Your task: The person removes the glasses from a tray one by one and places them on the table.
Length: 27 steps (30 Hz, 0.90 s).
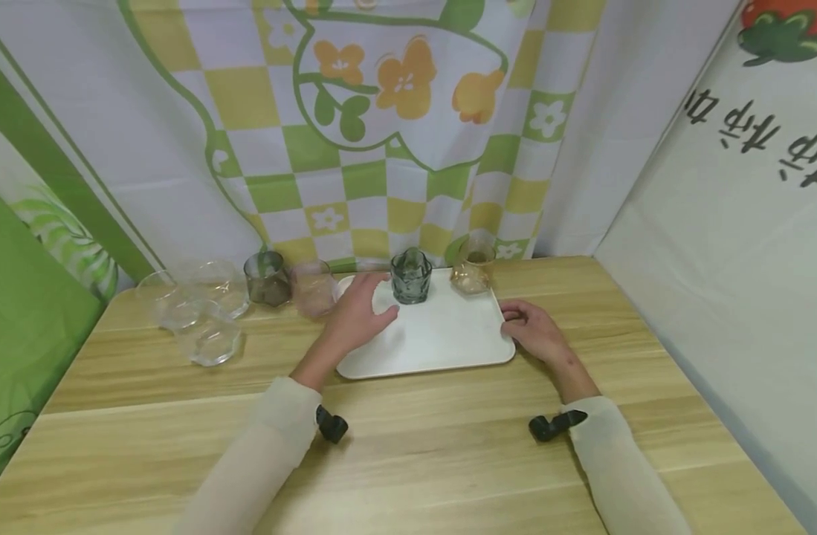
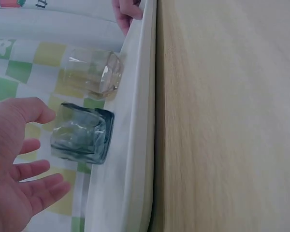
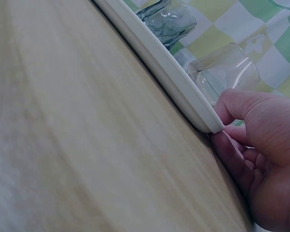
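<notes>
A white rectangular tray (image 1: pixel 441 334) lies on the wooden table. Toward its back edge stands a blue-green glass (image 1: pixel 411 276) with a wavy rim, upright. My left hand (image 1: pixel 361 312) is just left of that glass, thumb and fingers spread, with a gap to the glass (image 2: pixel 82 133) in the left wrist view. An amber-tinted glass (image 1: pixel 471 276) stands at the tray's back right corner. At the right edge, my right hand (image 1: pixel 534 331) pinches the tray rim (image 3: pixel 203 113), thumb on top and fingers curled at its side in the right wrist view.
Left of the tray stand a pinkish glass (image 1: pixel 313 290) and a dark grey glass (image 1: pixel 267 279). Further left are several clear glasses (image 1: pixel 210 338), close together. A checked curtain (image 1: pixel 395 186) hangs behind the table's back edge, and a white printed cloth (image 1: pixel 736 245) hangs on the right.
</notes>
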Each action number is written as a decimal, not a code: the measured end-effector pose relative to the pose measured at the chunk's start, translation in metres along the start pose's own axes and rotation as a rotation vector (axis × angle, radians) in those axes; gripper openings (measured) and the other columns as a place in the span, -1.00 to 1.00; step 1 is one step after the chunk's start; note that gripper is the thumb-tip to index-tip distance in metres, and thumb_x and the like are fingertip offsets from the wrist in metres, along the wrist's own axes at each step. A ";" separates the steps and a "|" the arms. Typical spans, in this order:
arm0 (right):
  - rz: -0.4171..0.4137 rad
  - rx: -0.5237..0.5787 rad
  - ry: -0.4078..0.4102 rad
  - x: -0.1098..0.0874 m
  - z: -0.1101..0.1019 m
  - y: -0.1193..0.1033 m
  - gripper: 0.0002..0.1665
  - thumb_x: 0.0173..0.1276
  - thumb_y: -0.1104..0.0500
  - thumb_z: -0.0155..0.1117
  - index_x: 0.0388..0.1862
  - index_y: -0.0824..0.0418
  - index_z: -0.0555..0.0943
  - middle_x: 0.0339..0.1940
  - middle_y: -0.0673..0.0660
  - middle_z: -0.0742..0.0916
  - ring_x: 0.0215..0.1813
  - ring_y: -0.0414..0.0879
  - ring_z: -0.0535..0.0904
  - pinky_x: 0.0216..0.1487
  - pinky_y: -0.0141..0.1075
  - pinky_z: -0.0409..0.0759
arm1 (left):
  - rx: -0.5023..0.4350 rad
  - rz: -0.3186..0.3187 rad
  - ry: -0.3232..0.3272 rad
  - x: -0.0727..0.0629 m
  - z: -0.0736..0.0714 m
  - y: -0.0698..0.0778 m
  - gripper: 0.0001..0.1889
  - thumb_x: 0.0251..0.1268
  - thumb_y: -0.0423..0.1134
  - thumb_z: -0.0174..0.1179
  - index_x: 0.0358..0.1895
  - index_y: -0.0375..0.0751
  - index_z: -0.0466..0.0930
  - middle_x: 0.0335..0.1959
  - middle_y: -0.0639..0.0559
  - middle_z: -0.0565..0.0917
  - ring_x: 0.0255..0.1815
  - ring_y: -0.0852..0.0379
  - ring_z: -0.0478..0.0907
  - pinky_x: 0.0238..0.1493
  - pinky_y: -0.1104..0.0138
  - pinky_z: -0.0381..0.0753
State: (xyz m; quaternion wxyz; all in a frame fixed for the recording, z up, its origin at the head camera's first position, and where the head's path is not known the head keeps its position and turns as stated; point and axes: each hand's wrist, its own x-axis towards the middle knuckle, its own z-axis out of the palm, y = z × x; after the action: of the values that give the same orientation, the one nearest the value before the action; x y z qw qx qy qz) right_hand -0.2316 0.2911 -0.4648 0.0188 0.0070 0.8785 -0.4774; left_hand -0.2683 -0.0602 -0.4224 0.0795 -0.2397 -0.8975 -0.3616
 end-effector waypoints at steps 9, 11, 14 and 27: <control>0.011 -0.003 0.002 -0.001 0.001 -0.001 -0.41 0.38 0.30 0.23 0.38 0.41 0.48 0.12 0.33 0.64 0.04 0.07 0.60 -0.01 -0.31 0.54 | -0.080 -0.114 0.000 0.032 0.026 0.003 -0.11 0.32 0.02 0.40 0.60 -0.21 0.17 0.49 -0.22 0.26 0.43 -0.22 0.32 0.32 -0.09 0.43; 0.011 -0.006 0.002 -0.001 0.001 -0.001 -0.41 0.38 0.30 0.23 0.38 0.41 0.48 0.12 0.33 0.64 0.04 0.07 0.60 -0.02 -0.31 0.54 | -0.086 -0.125 0.011 0.037 0.030 0.004 -0.08 0.30 0.00 0.42 0.61 -0.22 0.13 0.50 -0.23 0.25 0.45 -0.22 0.31 0.35 -0.08 0.40; 0.013 -0.008 0.001 -0.001 0.001 -0.001 -0.41 0.38 0.30 0.23 0.38 0.41 0.48 0.12 0.33 0.64 0.03 0.06 0.60 -0.03 -0.32 0.54 | -0.098 -0.168 0.003 0.044 0.034 0.003 -0.03 0.29 0.01 0.42 0.64 -0.20 0.07 0.54 -0.23 0.20 0.48 -0.23 0.27 0.38 -0.09 0.36; 0.010 -0.026 0.005 -0.001 0.000 -0.001 -0.41 0.38 0.31 0.22 0.39 0.41 0.47 0.13 0.34 0.64 0.06 0.08 0.61 -0.01 -0.31 0.56 | -0.160 -0.276 -0.032 0.065 0.040 0.003 0.06 0.25 0.03 0.45 0.66 -0.22 -0.02 0.61 -0.27 0.12 0.56 -0.25 0.15 0.49 -0.05 0.22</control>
State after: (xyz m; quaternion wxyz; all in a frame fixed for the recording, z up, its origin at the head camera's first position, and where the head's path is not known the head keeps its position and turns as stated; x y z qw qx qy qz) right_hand -0.2308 0.2905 -0.4635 0.0191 0.0123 0.8847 -0.4656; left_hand -0.3220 -0.0061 -0.4293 -0.0049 -0.1255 -0.8913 -0.4356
